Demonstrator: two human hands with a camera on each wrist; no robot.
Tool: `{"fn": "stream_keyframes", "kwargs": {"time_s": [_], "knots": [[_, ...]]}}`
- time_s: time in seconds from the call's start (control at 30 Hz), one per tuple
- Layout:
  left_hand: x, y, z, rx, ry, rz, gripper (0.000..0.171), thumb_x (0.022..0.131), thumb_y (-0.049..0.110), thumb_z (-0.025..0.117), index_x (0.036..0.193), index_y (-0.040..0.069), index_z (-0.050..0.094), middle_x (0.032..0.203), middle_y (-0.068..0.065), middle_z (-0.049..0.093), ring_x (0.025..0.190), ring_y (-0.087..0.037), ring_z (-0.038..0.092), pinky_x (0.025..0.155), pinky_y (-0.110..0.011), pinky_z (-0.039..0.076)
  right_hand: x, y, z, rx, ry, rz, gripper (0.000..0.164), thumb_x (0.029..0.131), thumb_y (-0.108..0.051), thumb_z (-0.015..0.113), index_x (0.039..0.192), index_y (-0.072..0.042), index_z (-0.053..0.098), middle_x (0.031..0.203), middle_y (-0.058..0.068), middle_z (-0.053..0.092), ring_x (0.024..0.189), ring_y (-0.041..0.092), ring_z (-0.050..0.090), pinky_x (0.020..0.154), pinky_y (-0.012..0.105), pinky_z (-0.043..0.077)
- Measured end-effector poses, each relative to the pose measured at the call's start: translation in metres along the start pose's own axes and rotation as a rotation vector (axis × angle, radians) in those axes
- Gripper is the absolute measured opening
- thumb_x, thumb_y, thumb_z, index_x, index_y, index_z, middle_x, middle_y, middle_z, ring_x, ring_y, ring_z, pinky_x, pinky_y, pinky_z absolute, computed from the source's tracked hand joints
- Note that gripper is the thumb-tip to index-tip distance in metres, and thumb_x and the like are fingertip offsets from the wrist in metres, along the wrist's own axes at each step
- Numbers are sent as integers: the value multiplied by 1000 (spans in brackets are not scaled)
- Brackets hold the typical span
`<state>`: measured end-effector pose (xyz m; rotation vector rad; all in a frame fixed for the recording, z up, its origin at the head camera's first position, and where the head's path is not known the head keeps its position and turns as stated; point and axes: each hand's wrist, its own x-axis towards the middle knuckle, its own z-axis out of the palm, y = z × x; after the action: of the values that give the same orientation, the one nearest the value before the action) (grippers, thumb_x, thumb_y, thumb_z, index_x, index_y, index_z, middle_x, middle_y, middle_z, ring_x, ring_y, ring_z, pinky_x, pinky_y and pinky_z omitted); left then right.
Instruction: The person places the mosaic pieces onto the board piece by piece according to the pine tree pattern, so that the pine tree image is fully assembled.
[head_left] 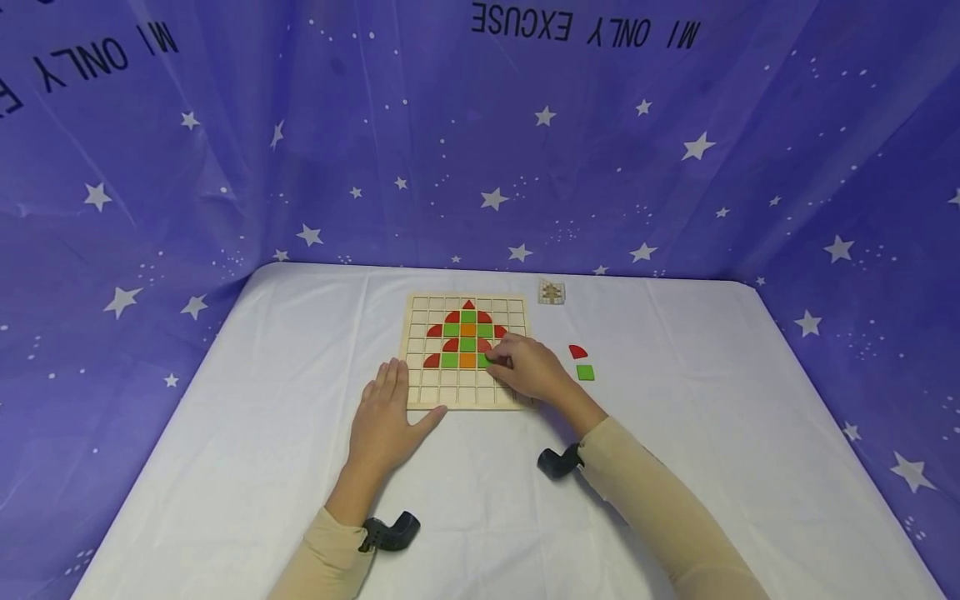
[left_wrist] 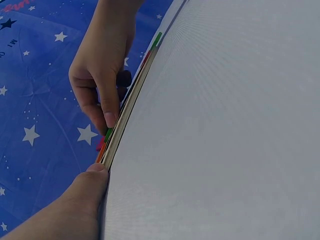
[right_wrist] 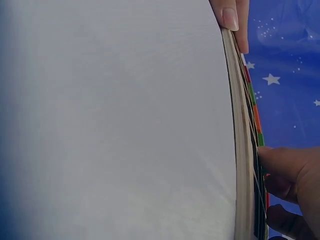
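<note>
A wooden grid board (head_left: 431, 395) lies on the table, with red, green and orange tiles set in its cells in a stepped tree shape. My left hand (head_left: 386, 427) rests at the board's near left corner, fingers straight along the left side and thumb at the near edge. Over the right part of the board, my right hand (head_left: 529, 368) pinches a green square tile (head_left: 482, 361) between thumb and forefinger, at the cell right of an orange tile (head_left: 467, 360). Its fingers hide some cells on that side.
To the right of the board lie a loose red quarter-round tile (head_left: 577, 352) and a green square tile (head_left: 585, 372). A small pattern card (head_left: 552, 292) is near the table's back edge. A purple starred curtain (head_left: 420, 150) hangs behind the white-covered table (head_left: 480, 517).
</note>
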<state>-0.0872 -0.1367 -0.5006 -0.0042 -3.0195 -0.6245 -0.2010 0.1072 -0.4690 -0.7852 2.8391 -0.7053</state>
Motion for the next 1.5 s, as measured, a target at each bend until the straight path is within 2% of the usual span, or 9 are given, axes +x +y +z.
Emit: {"fn": "stream_keyframes", "kwargs": {"time_s": [0.2, 0.47, 0.6, 0.73, 0.87, 1.0, 1.23, 1.5], "knots": [[0, 1, -1, -3, -1, 2, 105, 88, 70, 54, 157, -2, 19, 165, -19, 19, 154, -34, 16, 125, -50, 17, -3, 0, 1, -38, 9, -15, 26, 89, -33, 74, 111, -20, 78, 95, -10, 66, 76, 9, 55, 67, 26, 46], [0, 2, -2, -3, 0, 1, 105, 88, 70, 53, 157, -1, 19, 165, -18, 19, 155, -34, 15, 125, -51, 17, -14, 11, -10, 5, 70, -38, 30, 90, -34, 74, 117, -22, 75, 89, -12, 61, 77, 7, 55, 65, 25, 47], [1, 2, -2, 0, 3, 2, 105, 88, 70, 54, 157, -1, 19, 165, -18, 19, 154, -34, 15, 125, -51, 17, -24, 33, -22, 12, 142, 8, 32, 91, -34, 72, 119, -19, 73, 87, -10, 61, 74, 11, 53, 64, 27, 44], [1, 2, -2, 2, 8, 7, 105, 88, 70, 54, 157, -1, 19, 165, -18, 19, 154, -34, 16, 125, -51, 18, -35, 62, -36, -6, 194, 99, 35, 92, -32, 71, 122, -15, 71, 88, -3, 61, 77, 17, 52, 67, 31, 41], [0, 1, -2, 1, 9, 9, 105, 88, 70, 54, 157, -1, 20, 165, -19, 19, 154, -35, 16, 125, -51, 18, -44, 89, -47, 11, 181, 206, 36, 93, -31, 70, 124, -13, 70, 92, 3, 61, 81, 21, 52, 69, 34, 41], [0, 1, -2, 9, 5, 1, 105, 88, 70, 54, 157, -1, 18, 165, -18, 18, 154, -34, 15, 125, -51, 18, -48, 109, -49, 65, 149, 258, 34, 93, -30, 70, 122, -12, 70, 97, 6, 63, 86, 22, 55, 75, 35, 44], [-1, 1, -1, 3, 8, -3, 106, 88, 71, 54, 157, -1, 19, 165, -18, 18, 154, -34, 15, 125, -51, 18, -46, 118, -48, 116, 169, 291, 29, 94, -26, 68, 119, -11, 71, 100, 8, 65, 90, 24, 55, 80, 37, 46], [0, 0, 1, 7, -3, 3, 106, 88, 72, 52, 157, 0, 18, 166, -18, 18, 155, -33, 14, 125, -51, 17, -45, 119, -48, 120, 146, 316, 35, 90, -31, 74, 121, -14, 72, 105, 6, 65, 97, 24, 57, 91, 42, 48]]}}
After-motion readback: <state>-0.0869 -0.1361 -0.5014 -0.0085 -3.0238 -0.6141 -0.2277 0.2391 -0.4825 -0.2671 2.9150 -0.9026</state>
